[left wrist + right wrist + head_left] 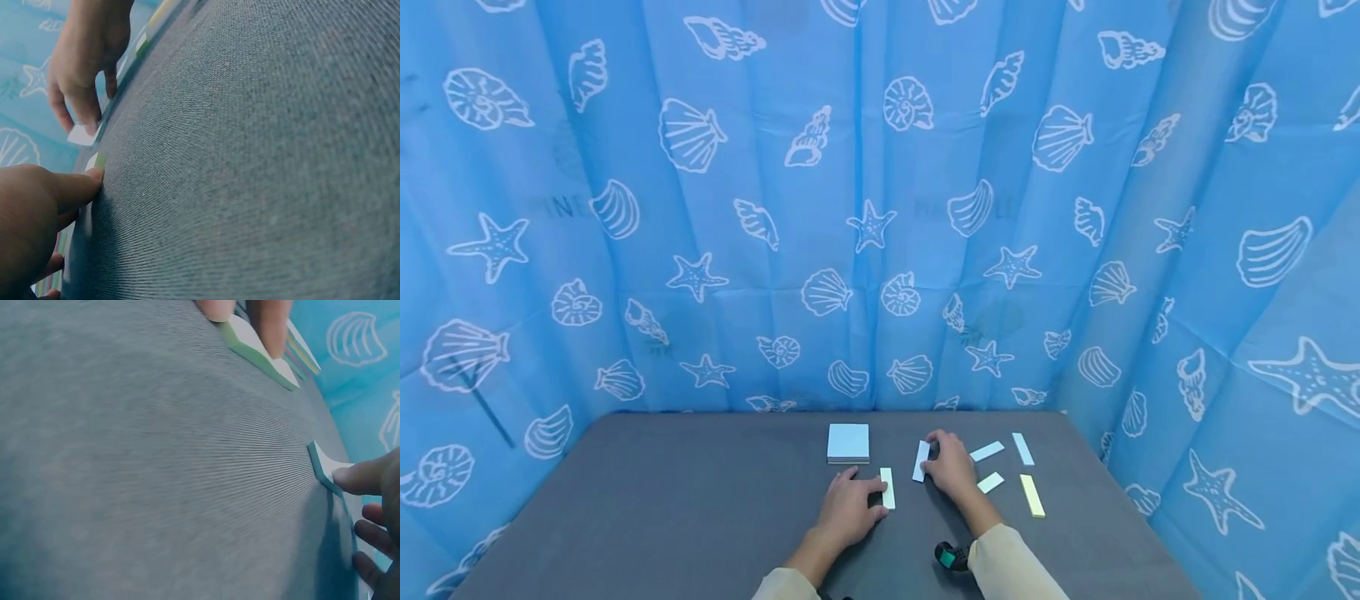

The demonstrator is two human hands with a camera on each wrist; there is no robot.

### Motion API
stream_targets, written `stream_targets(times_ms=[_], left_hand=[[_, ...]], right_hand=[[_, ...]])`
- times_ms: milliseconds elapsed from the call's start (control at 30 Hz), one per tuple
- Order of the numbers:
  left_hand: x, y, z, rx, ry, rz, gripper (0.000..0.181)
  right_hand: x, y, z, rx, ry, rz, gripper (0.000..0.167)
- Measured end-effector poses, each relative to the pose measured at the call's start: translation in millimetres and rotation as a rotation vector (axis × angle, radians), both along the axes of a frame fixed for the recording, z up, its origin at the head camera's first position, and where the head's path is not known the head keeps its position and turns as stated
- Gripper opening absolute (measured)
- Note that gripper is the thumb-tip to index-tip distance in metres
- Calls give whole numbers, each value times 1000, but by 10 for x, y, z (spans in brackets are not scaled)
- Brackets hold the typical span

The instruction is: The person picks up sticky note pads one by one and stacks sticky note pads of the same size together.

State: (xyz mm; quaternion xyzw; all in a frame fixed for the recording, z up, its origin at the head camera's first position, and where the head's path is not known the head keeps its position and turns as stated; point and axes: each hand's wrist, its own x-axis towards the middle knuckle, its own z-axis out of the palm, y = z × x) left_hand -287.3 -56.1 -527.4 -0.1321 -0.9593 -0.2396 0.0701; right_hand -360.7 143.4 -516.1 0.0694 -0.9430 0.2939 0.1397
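Note:
A narrow pale green pad (887,479), like a strip of sticky notes, lies on the grey table under my left hand (847,510). My left thumb and a finger pinch it, the thumb (81,187) at its near end. To its right, my right hand (953,468) holds a similar pale blue pad (919,468), which stands roughly parallel to the green one. The right thumb (365,477) presses its near end, and the index finger reaches its far end. Behind the left hand sits a square stack of pads (848,442), pale blue on top with coloured layers at its edge.
Right of my right hand lie a pale strip (987,451), a pale green strip (990,482), a light blue strip (1022,448) and a yellow strip (1032,496). A blue shell-patterned curtain (880,250) hangs behind the grey table (700,508). A black device (951,556) is beside the right sleeve.

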Motion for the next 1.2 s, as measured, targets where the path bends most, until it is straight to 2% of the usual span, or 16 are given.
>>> stream_targets(times_ms=[200,367,533,633,767,933,1067,1200], left_hand=[[10,-10,29,5,-10,0,36],[18,-16,31,17,6,-8,36],[12,-13,14,19,5,-11,37],[4,-11,7,25,-5,-3,37],[3,-9,-5,26,-19,11,36],[18,-5,-2,42,-16,17,36],[20,-5,10,63,-11,29,36],[17,3,16,67,-27,30,37]], right_hand=[[93,-45,-17,2,37,45,24],[135,-63,-31,89,22,24,39],[109,-48,-63,125,-8,-1,39],[94,-42,-73,82,-13,-12,37],[110,-52,-95,-27,-7,-28,30],[159,-76,-126,-104,32,-37,24],[171,-91,-100,-141,62,3,21],[192,-98,-16,-227,31,60,14]])
